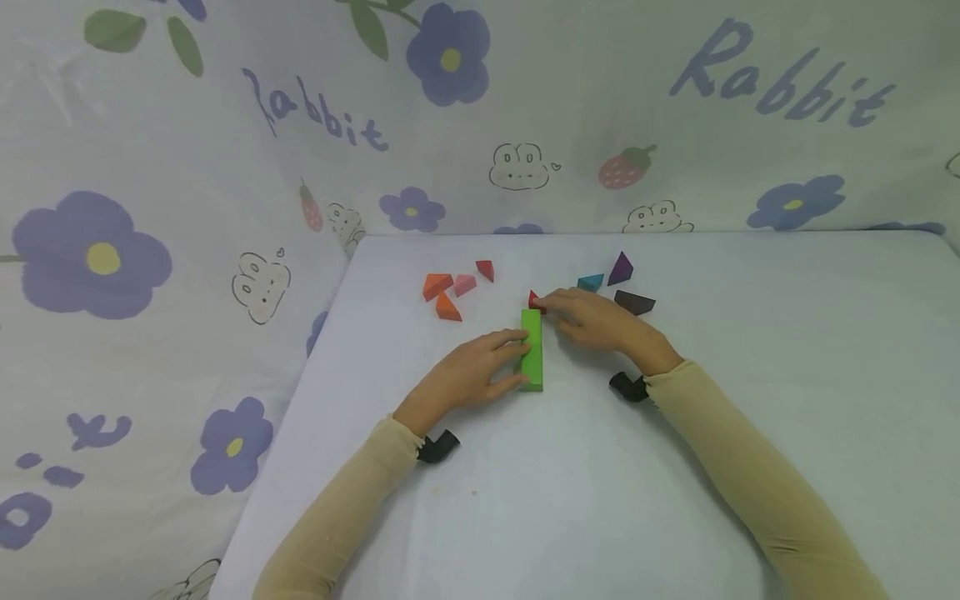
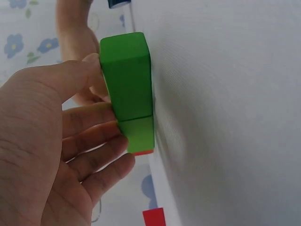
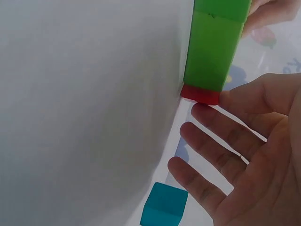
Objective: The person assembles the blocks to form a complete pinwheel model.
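Note:
Two green rectangular blocks [image 1: 532, 350] lie end to end on the white table, forming one straight bar. My left hand [image 1: 476, 367] rests against the bar's left side, with thumb and fingers fairly straight and spread along it. At the bar's far end, a small red triangular block [image 3: 200, 94] meets the green in the right wrist view. My right hand [image 1: 592, 319] pinches this red block between thumb and index fingertip. Its other fingers [image 3: 202, 181] extend past the block, above a blue block [image 3: 164, 205]. Part of the red block is covered by the fingers in the head view.
Left of the bar lie two orange blocks [image 1: 448, 308], a pink block [image 1: 465, 285] and another red block [image 1: 486, 270]. Beyond the right hand are a purple block [image 1: 621, 269] and a dark brown block [image 1: 634, 302]. Patterned cloth [image 1: 562, 108] hangs behind the table.

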Demonstrator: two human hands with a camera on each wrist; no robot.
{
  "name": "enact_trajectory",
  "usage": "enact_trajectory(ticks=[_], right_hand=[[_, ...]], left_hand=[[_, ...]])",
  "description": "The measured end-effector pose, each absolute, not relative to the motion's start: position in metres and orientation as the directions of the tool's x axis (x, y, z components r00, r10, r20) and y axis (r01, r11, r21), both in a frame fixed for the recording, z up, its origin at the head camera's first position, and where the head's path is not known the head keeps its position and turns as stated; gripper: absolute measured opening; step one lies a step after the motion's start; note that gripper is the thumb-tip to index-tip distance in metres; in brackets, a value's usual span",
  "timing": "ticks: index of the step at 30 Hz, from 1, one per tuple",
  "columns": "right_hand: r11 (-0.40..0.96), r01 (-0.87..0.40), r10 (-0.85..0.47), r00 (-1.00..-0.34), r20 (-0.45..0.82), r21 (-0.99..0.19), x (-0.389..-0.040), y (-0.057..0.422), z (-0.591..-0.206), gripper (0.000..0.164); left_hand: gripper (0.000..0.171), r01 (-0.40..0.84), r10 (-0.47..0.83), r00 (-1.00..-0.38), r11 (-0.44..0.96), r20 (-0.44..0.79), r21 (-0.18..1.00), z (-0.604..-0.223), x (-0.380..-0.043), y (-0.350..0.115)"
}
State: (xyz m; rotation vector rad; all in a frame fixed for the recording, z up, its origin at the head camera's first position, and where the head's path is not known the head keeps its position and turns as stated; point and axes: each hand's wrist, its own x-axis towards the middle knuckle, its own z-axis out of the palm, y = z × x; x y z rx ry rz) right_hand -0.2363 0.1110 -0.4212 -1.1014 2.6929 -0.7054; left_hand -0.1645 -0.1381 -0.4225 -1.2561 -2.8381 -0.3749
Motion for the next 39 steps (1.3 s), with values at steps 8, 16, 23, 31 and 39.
enact_trajectory(ticks=[8,16,23,31,39], right_hand=[[0.606,-0.640,-0.708,-0.704,0.045,-0.472,-0.2384,0.1073,-0.4268,0.045],[0.609,-0.638,-0.709,-0.704,0.036,-0.471,-0.2367,0.1057,-0.4276,0.047],[0.610,-0.642,-0.711,-0.703,0.037,-0.465,-0.2351,0.1052,-0.4265,0.047],[0.613,-0.643,-0.710,-0.703,0.036,-0.459,-0.2326,0.1042,-0.4250,0.047],[0.613,-0.647,-0.712,-0.701,0.037,-0.453,-0.2289,0.1042,-0.4230,0.047]], left_hand=[[0.052,0.733,0.728,-0.676,0.648,0.112,0.207,-0.4219,-0.1644,-0.1374],[0.052,0.740,0.733,-0.669,0.642,0.123,0.200,-0.4223,-0.1639,-0.1382],[0.053,0.740,0.733,-0.670,0.645,0.119,0.192,-0.4237,-0.1644,-0.1381],[0.054,0.754,0.741,-0.655,0.632,0.148,0.176,-0.4254,-0.1645,-0.1376],[0.054,0.757,0.741,-0.653,0.631,0.156,0.166,-0.4265,-0.1644,-0.1371]])
